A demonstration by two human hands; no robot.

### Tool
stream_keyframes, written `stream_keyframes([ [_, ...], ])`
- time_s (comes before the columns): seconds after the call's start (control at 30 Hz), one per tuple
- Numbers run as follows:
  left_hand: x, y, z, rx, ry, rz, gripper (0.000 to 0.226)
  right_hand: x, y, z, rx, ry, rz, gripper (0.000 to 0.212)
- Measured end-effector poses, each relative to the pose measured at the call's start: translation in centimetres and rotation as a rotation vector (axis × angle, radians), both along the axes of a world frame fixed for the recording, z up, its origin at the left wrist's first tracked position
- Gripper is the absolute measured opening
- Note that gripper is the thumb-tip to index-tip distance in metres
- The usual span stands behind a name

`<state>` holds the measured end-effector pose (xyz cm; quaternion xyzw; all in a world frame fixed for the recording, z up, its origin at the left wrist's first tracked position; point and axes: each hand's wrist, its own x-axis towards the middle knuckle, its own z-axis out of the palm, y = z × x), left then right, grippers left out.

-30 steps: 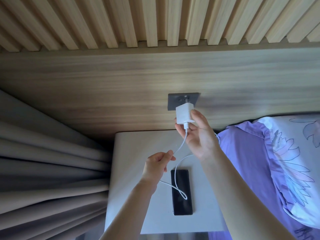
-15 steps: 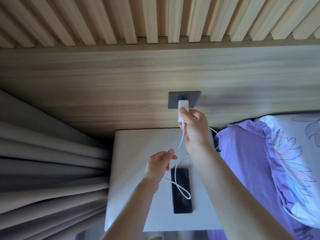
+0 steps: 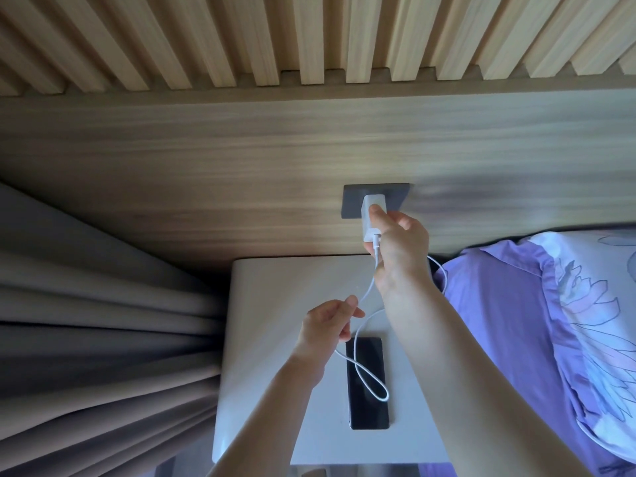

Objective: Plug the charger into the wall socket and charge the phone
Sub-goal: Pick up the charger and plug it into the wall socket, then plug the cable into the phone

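Note:
A white charger (image 3: 372, 215) sits against the dark grey wall socket (image 3: 352, 201) on the wooden panel. My right hand (image 3: 399, 249) grips the charger's lower part, thumb on its face. The white cable (image 3: 364, 373) drops from the charger, passes through my left hand (image 3: 327, 327), which pinches it, and loops over a black phone (image 3: 366, 407). The phone lies face up on the white bedside table (image 3: 272, 339). The cable's free end is hidden.
Grey curtains (image 3: 103, 339) hang at the left of the table. A bed with purple bedding and a flowered pillow (image 3: 568, 321) lies at the right. Vertical wooden slats (image 3: 309, 36) cover the wall above the panel.
My right hand has lifted the charger from just below the socket and pressed it onto the socket plate. My left hand keeps its hold on the cable almost in place.

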<state>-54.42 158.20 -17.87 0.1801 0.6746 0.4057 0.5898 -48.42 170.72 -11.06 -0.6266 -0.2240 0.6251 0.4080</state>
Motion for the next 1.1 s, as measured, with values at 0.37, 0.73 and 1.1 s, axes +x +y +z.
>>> stream_keyframes([
  [0.37, 0.7, -2.0, 1.1, 0.034, -0.087, 0.008, 0.027, 2.9, -1.3, -0.4, 0.062, 0.039, 0.349, 0.016],
  [0.73, 0.1, -3.3, 1.1, 0.104, -0.219, 0.047, 0.021, 10.2, -15.7, -9.4, -0.041, -0.254, 0.855, 0.035],
  [1.1, 1.5, -7.7, -1.8, -0.150, 0.105, -0.494, 0.051, 8.5, -13.0, -8.9, -0.380, 0.365, 0.317, 0.012],
])
